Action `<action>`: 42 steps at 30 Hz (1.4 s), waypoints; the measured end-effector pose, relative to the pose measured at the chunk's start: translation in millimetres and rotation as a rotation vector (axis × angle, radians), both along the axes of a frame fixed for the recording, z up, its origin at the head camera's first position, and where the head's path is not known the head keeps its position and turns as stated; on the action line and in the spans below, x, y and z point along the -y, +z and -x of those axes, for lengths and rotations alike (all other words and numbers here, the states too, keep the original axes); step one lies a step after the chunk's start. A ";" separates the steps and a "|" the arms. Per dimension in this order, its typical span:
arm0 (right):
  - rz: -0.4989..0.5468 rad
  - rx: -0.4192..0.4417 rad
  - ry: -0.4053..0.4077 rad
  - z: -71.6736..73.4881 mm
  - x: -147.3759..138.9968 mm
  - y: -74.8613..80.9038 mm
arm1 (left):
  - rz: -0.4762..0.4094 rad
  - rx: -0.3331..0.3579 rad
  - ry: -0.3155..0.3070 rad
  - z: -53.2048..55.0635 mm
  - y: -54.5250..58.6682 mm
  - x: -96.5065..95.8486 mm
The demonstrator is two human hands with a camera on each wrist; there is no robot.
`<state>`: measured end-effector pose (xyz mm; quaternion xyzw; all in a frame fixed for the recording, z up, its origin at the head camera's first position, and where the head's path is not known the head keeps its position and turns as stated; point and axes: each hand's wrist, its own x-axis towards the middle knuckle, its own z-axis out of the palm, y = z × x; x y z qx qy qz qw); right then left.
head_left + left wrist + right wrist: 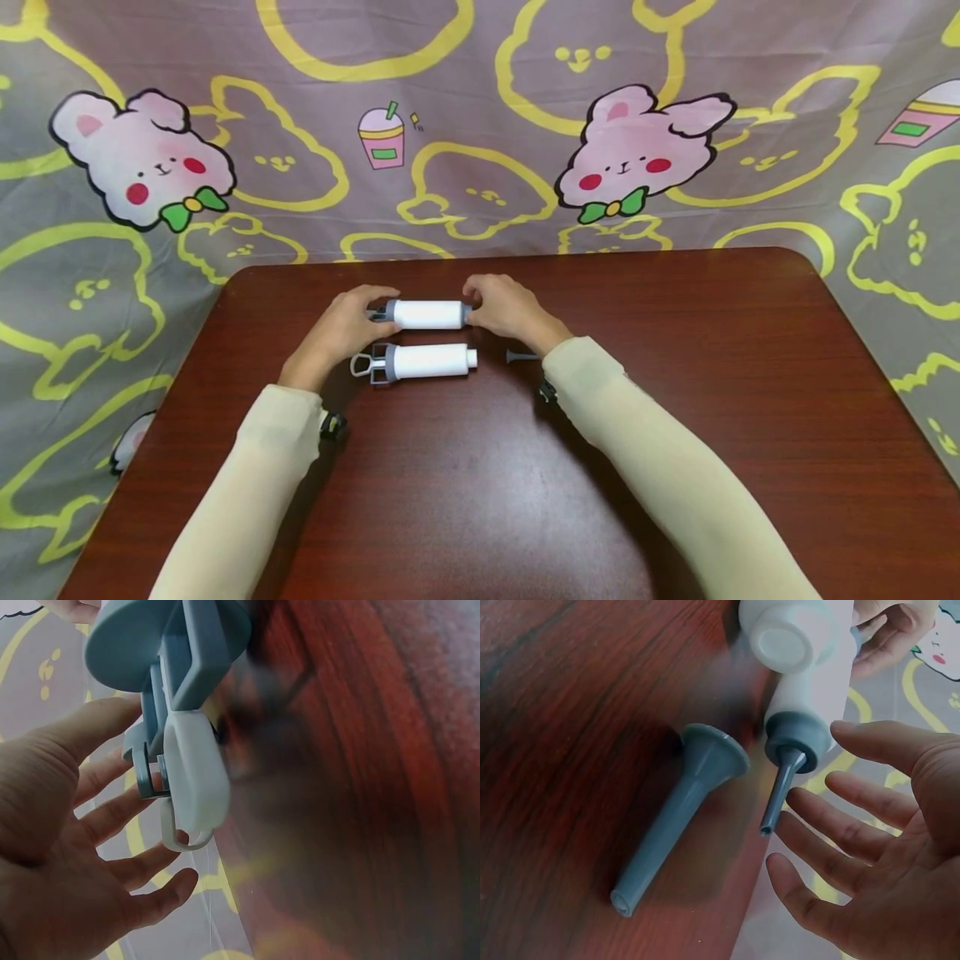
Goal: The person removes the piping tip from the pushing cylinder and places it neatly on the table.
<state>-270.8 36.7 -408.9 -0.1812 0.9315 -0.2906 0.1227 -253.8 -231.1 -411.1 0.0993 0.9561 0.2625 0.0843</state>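
Observation:
Two white syringe-like tubes lie side by side across the table. The farther tube (429,315) has a grey end cap and a slim grey nozzle (783,787). My left hand (348,321) is around its handle end, thumb close to the grey frame (154,712) and the other fingers spread behind it. At the nozzle end is my right hand (506,307), its fingers loosely extended; whether the thumb touches the cap cannot be told. The nearer tube (431,361) has a ring handle (362,365) and a bare white tip.
A loose grey flared nozzle (667,817) lies on the table near the right wrist, partly hidden by it in the head view. The brown wooden table (465,483) runs back to a patterned cloth (480,125) hanging behind its far edge.

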 end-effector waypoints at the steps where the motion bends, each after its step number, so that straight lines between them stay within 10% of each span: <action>1: -0.005 0.001 0.003 1.1 0.7 -0.8 | 0.002 -0.004 -0.009 1.4 -0.4 0.0; 42: -0.048 -0.031 0.042 3.5 13.3 -15.5 | 0.001 -0.039 -0.130 15.2 -6.9 -13.0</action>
